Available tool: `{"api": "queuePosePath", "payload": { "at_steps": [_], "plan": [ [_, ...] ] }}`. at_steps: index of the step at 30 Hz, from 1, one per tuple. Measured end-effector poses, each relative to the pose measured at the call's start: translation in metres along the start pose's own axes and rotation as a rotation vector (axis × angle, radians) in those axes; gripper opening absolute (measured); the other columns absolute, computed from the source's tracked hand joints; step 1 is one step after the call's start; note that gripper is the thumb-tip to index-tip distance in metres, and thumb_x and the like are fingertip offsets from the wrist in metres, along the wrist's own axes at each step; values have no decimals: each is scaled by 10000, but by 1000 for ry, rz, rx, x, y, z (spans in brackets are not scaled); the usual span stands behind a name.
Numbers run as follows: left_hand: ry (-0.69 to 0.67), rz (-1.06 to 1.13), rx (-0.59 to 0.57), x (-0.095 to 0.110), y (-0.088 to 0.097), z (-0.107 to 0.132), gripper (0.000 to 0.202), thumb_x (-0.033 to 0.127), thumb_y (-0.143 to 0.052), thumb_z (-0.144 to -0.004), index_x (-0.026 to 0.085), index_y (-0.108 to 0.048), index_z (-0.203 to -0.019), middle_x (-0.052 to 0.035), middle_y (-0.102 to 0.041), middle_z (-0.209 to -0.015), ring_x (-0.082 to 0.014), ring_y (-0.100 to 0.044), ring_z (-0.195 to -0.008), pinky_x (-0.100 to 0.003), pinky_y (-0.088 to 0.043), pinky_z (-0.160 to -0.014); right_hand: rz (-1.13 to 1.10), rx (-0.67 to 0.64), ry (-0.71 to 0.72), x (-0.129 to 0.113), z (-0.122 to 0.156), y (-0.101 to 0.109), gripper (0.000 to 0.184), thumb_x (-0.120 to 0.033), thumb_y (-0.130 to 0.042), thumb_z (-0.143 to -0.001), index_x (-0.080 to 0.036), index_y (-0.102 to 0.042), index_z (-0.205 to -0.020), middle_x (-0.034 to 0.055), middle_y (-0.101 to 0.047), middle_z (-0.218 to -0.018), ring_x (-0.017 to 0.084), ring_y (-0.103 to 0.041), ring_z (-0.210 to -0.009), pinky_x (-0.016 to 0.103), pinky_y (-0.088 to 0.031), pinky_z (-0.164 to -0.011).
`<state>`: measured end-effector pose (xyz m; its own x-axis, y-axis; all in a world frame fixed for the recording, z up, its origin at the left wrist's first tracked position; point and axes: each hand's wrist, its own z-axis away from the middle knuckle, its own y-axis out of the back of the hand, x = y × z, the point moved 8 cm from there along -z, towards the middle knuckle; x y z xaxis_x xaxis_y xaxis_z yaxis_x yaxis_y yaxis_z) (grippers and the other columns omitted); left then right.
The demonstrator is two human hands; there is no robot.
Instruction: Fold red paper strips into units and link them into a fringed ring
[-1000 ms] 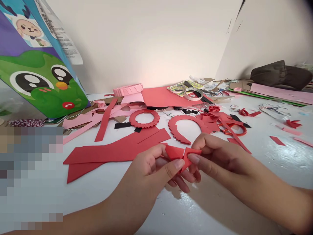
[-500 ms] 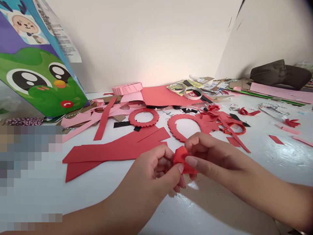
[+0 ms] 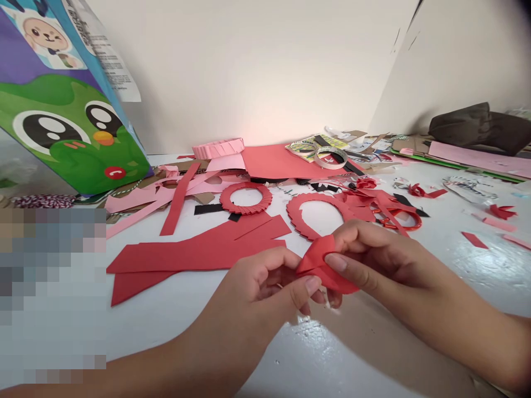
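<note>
A small piece of folded red paper (image 3: 319, 257) is held up above the table between both of my hands. My left hand (image 3: 274, 287) pinches its lower left edge between thumb and fingers. On the other side, my right hand (image 3: 373, 260) grips it with the thumb on the near face and the fingers behind. The fingertips under the paper are partly hidden. Just beyond my hands lies a large red pleated paper ring (image 3: 296, 215), partly covered by my right hand. Left of it is a smaller red pleated ring (image 3: 226, 199).
Red paper strips (image 3: 166, 257) lie to the left. Orange-handled scissors (image 3: 415, 221) sit under red scraps at the right. Tape rolls (image 3: 332, 158) and a red sheet (image 3: 265, 160) are at the back. A colourful box (image 3: 83, 166) stands at the far left, near a pink pleated ring (image 3: 219, 148).
The red paper between my hands has been turned and opened out, showing more of its surface. My right hand has moved slightly to the right. The whole view has shifted a little.
</note>
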<state>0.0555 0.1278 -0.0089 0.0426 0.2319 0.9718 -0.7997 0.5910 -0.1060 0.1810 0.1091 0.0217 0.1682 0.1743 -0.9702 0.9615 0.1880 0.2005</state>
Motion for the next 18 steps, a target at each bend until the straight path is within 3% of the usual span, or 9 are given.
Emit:
{"api": "queuePosePath", "payload": {
  "at_steps": [6, 12, 18],
  "plan": [
    [-14, 111, 80, 1, 6, 3, 110, 257, -665, -935, 236, -656, -828, 78, -668, -671, -86, -571, -632, -198, -421, -607, 115, 13, -32, 3, 2, 4, 305, -446, -581, -998, -252, -545, -765, -10, -677, -694, 159, -641, -659, 269, -509, -606],
    [-60, 30, 93, 6, 4, 5, 203, 293, -556, -1004, 220, -597, -819, 29, -716, -719, -127, -652, -718, -228, -497, -684, 78, -71, -53, 8, 4, -1, 261, -402, -556, -1026, -242, -629, -833, 3, -701, -779, 153, -662, -730, 276, -537, -707],
    [-66, 7, 84, 5, 5, 2, 204, 274, -521, -1017, 214, -570, -828, 48, -651, -624, -109, -625, -616, -202, -506, -612, 177, -62, -100, 9, -1, 2, 278, -425, -600, -970, -242, -607, -761, 8, -643, -702, 174, -629, -679, 290, -507, -625]
  ]
}}
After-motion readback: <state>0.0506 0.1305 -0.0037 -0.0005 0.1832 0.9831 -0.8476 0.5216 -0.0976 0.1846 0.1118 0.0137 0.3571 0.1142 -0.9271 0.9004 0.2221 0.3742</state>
